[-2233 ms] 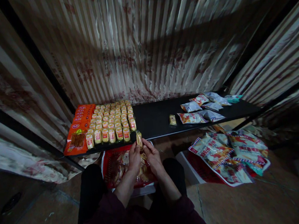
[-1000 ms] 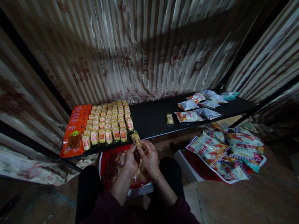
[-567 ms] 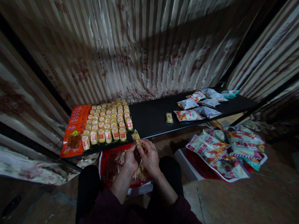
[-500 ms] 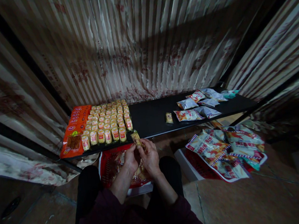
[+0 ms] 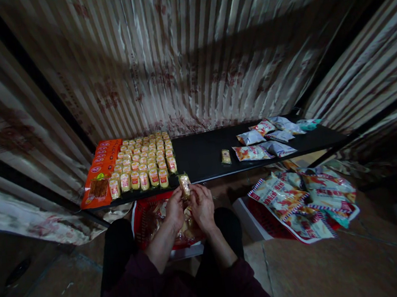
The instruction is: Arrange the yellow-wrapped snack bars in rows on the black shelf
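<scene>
My left hand (image 5: 175, 211) and my right hand (image 5: 202, 206) are side by side just below the front edge of a low black shelf (image 5: 206, 157). Both pinch one small yellow wrapped snack (image 5: 184, 185), held upright between the fingertips. Under my hands a red basket (image 5: 141, 220) holds more wrapped snacks. On the shelf's left part, rows of the same small packets (image 5: 145, 163) stand beside flat orange packs (image 5: 101, 173).
A single small packet (image 5: 225, 156) lies mid-shelf, with several silvery snack bags (image 5: 265, 142) at the right end. A second red basket with large striped bags (image 5: 301, 201) sits on the floor to the right. Striped curtains hang behind and at both sides.
The snack between my fingers was tilted to the left and now stands upright. My hands stayed in the same place over the basket.
</scene>
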Action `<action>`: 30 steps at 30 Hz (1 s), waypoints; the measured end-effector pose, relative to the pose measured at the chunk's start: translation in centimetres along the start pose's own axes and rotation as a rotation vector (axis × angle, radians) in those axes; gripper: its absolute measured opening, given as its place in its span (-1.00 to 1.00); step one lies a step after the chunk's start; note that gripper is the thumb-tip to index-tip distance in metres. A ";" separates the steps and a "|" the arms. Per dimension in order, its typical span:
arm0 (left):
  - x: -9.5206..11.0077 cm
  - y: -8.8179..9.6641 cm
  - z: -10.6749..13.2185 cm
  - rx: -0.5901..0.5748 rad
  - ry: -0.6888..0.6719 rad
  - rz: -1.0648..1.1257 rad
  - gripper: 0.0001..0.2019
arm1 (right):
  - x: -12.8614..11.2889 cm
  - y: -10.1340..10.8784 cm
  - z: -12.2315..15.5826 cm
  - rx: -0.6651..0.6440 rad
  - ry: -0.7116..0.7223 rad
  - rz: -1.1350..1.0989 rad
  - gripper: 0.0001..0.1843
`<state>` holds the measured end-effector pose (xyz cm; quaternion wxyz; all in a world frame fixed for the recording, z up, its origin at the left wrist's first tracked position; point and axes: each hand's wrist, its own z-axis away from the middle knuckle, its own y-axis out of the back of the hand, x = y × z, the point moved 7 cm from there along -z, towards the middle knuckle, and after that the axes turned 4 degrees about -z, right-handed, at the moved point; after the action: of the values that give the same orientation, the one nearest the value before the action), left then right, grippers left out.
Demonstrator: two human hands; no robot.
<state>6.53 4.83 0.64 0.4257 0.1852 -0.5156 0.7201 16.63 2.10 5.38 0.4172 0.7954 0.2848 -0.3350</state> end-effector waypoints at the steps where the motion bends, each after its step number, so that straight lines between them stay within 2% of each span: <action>1: 0.0 0.2 0.0 0.009 -0.016 -0.019 -0.70 | 0.1 -0.1 0.0 -0.005 -0.008 -0.011 -0.65; 11: 0.8 0.7 0.4 0.057 -0.140 -0.141 -0.61 | 0.0 -0.9 0.1 -0.061 -0.106 -0.245 -0.60; 18: 1.3 1.0 0.5 0.074 -0.239 -0.221 -0.70 | 0.9 -1.8 0.3 -0.096 -0.313 -0.374 -0.49; 25: 1.3 1.4 0.1 0.142 -0.299 -0.246 -0.70 | 2.4 -2.6 0.1 -0.057 -0.344 -0.395 -0.52; 30: 2.2 1.8 0.0 0.203 -0.354 -0.389 -0.69 | 3.7 -3.5 -0.1 -0.029 -0.378 -0.425 -0.52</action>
<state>3.85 5.55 1.19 0.4385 0.4455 -0.4620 0.6292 16.35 4.51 0.93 0.3947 0.6352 0.3669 -0.5533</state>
